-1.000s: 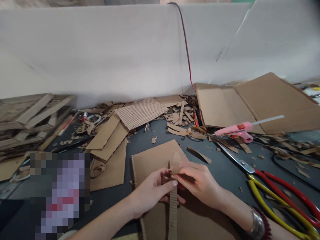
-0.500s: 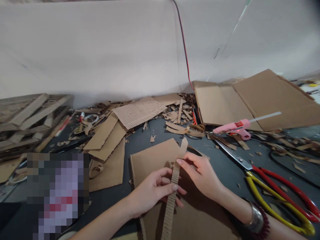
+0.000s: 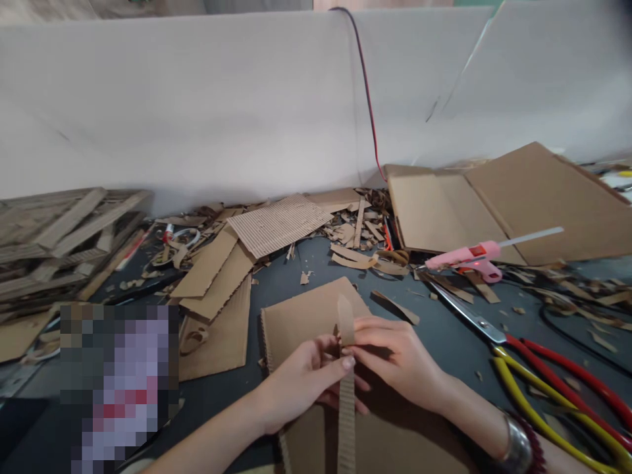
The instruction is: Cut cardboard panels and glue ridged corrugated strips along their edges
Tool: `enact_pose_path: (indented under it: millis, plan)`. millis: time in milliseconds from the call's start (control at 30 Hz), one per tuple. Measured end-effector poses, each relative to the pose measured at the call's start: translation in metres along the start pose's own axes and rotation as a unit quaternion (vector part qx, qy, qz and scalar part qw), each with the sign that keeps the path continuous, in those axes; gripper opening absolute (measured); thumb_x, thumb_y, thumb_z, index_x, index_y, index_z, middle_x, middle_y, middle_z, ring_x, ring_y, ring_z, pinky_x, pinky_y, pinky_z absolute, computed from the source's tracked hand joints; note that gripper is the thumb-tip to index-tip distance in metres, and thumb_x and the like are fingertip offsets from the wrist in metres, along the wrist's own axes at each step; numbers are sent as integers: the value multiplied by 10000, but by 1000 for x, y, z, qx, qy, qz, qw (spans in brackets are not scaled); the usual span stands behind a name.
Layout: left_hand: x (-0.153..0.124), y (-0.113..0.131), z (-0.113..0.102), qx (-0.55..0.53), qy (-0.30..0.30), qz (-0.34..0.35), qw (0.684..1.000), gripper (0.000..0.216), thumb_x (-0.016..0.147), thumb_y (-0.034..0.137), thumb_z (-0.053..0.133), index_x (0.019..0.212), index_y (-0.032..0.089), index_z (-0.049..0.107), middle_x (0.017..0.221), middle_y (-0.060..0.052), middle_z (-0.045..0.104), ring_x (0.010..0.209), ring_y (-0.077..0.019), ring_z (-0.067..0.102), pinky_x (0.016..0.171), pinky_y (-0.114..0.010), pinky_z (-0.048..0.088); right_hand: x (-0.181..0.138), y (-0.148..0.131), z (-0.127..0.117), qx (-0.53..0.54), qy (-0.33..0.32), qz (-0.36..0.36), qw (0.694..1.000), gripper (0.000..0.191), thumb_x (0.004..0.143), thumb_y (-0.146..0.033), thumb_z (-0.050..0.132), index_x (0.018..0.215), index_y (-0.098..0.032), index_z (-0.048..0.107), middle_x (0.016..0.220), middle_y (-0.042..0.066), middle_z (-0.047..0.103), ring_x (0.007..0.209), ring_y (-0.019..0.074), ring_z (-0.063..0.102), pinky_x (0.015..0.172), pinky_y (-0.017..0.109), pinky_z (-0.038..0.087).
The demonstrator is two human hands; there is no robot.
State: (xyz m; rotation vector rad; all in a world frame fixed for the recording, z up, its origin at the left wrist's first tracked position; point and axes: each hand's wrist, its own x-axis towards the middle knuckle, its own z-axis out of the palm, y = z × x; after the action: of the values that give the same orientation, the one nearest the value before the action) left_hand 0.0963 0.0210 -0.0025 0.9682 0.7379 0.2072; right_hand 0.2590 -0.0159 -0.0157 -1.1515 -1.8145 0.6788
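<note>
Both my hands pinch a long narrow strip of corrugated cardboard (image 3: 346, 408) that runs from the bottom edge up to a bent tip above my fingers. My left hand (image 3: 303, 382) grips it from the left with thumb and forefinger. My right hand (image 3: 399, 359) holds it from the right just below the tip, fingers closed on it. A silver bangle and dark beads circle my right wrist. Under the hands lies a flat brown cardboard sheet (image 3: 296, 316) on the dark table.
A pink glue gun (image 3: 467, 255) lies to the right, with large red and yellow handled shears (image 3: 538, 372) nearer me. Cardboard sheets (image 3: 498, 197), scraps and strips litter the back; a red-black cable (image 3: 368, 99) climbs the white wall. A pixelated patch covers the lower left.
The strip's upper end, straightened out toward the right half a second ago, is bent upright again, and my right hand has come back close against my left.
</note>
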Motion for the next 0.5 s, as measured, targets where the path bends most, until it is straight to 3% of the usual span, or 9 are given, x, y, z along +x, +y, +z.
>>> enact_pose_path:
  millis: [133, 300, 500]
  plan:
    - [0, 0, 0, 16, -1, -5, 1000, 284, 729, 337, 619, 908, 139, 522, 722, -56, 681, 585, -137, 638, 586, -238, 455, -1, 1, 4, -28, 16, 3, 999, 295, 841, -206, 476, 553, -174, 531, 530, -22, 485, 503, 87, 452, 493, 187, 368]
    - [-1, -1, -2, 25, -21, -3, 999, 253, 752, 277, 596, 958, 146, 529, 726, -46, 680, 558, -126, 634, 541, -211, 435, -4, 1, 4, -68, 56, 32, 996, 269, 843, -209, 451, 579, -180, 496, 556, -21, 493, 525, 93, 457, 505, 188, 362]
    - [-1, 1, -1, 34, -37, -11, 999, 267, 739, 299, 607, 946, 166, 504, 716, -30, 669, 517, -127, 628, 504, -210, 430, -1, 1, 4, -20, 112, 147, 983, 272, 843, -304, 450, 599, -183, 462, 496, -46, 447, 450, 81, 415, 419, 181, 325]
